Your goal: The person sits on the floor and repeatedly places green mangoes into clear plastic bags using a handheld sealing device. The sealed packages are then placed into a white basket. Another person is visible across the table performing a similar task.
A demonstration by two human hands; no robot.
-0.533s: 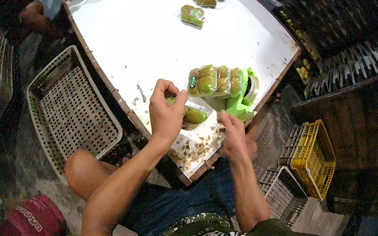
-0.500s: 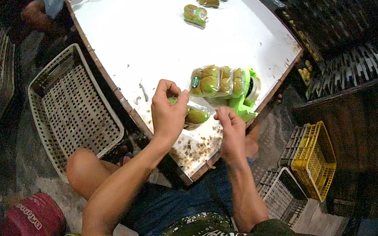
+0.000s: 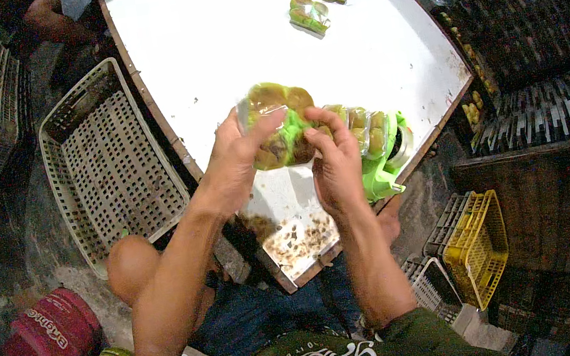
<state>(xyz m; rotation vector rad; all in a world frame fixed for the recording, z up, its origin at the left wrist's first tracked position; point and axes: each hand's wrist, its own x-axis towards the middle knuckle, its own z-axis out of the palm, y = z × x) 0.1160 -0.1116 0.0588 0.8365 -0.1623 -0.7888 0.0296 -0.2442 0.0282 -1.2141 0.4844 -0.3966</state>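
Note:
Above the near part of the white table [image 3: 209,37], both hands hold a clear-wrapped pack of round green-brown fruit [image 3: 274,96]. My left hand [image 3: 232,156] grips its left side, with the thumb across the wrap. On the right side, my right hand [image 3: 337,160] has its fingers and thumb bent against the pack. Something bright green shows at the middle of the pack, partly behind my fingers. Just right of my right hand lie more wrapped fruit packs [image 3: 368,127], against a lime-green tape dispenser [image 3: 382,179].
Several wrapped fruit packs [image 3: 310,15] lie at the far right of the table. A pale perforated crate [image 3: 105,155] stands left of it, a yellow crate [image 3: 477,246] lower right. A red rounded thing [image 3: 53,334] sits lower left. Part of another person [image 3: 56,24] shows at upper left.
The fruit pack has been lifted off the table and turned up between my hands. My right hand has moved from the table's near side onto the pack. The view has shifted slightly.

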